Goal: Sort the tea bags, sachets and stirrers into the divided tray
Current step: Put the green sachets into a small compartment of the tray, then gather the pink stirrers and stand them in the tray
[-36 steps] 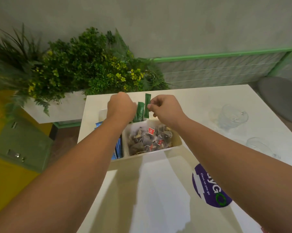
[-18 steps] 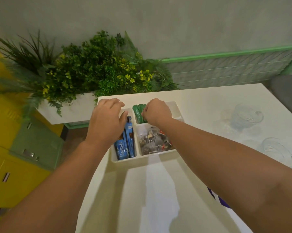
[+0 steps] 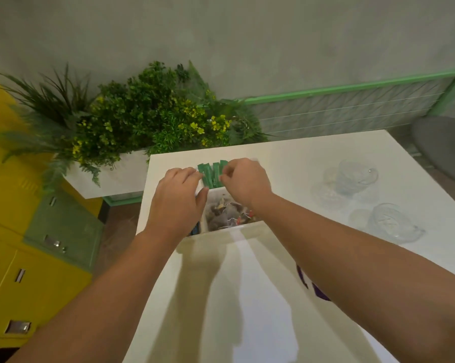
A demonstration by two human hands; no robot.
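White tabletop [image 3: 286, 297] fills the room's near side, leafy planter [image 3: 132, 127] behind its far left corner and clear glass cups [image 3: 357, 176] out to the right. On it sits the white divided plastic tray [image 3: 221, 235], crumpled tea bags [image 3: 227, 212] in its near right compartment. Both hands work the far compartment: the left hand [image 3: 176, 203] and right hand [image 3: 244, 180] each pinch the slim green sachets [image 3: 212, 172], seemingly squaring them upright. Next, I'd guess, comes pressing them down level and letting go. Half a second ago the blue sachets at near left showed plainly; now the left hand covers nearly all of them.
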